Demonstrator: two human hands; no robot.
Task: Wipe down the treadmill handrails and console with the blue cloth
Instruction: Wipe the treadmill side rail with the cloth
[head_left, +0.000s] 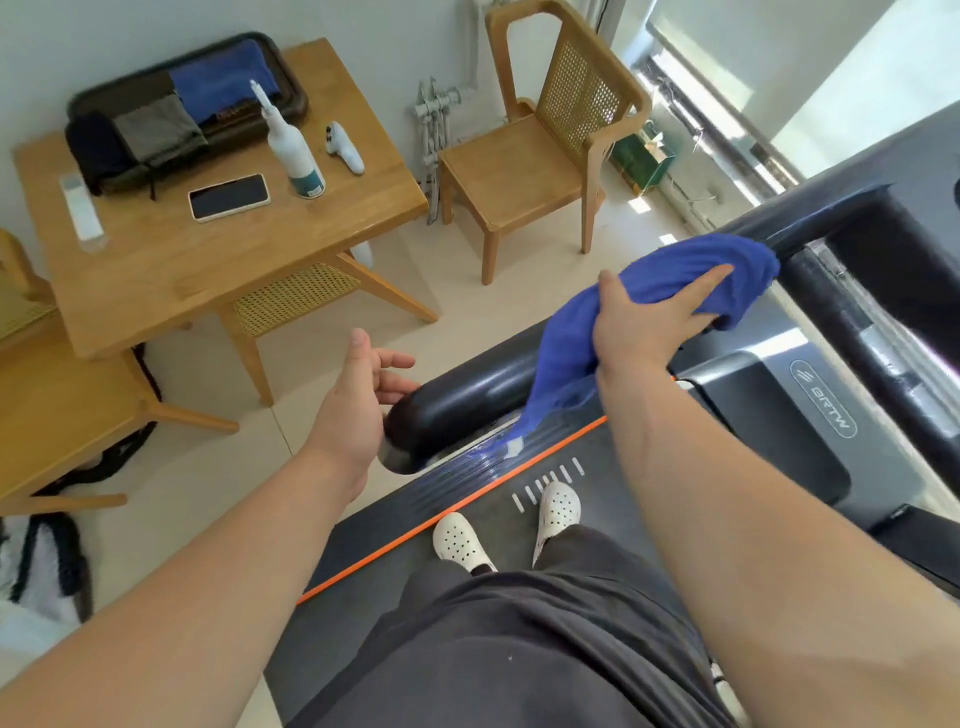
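The handrail wipe is in hand: the right hand (649, 322) presses the blue cloth (623, 312) around the left handrail (467, 395), fingers closed over it. The left hand (363, 395) hangs open beside the rail's end cap. The rail's long axis runs from that cap toward the console corner; next, probably slide along it.

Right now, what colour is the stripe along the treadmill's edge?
Orange. The stripe shows best in the head view, running beside the white shoes.

Head camera looks steeply down, close over the treadmill handrail (467, 400).
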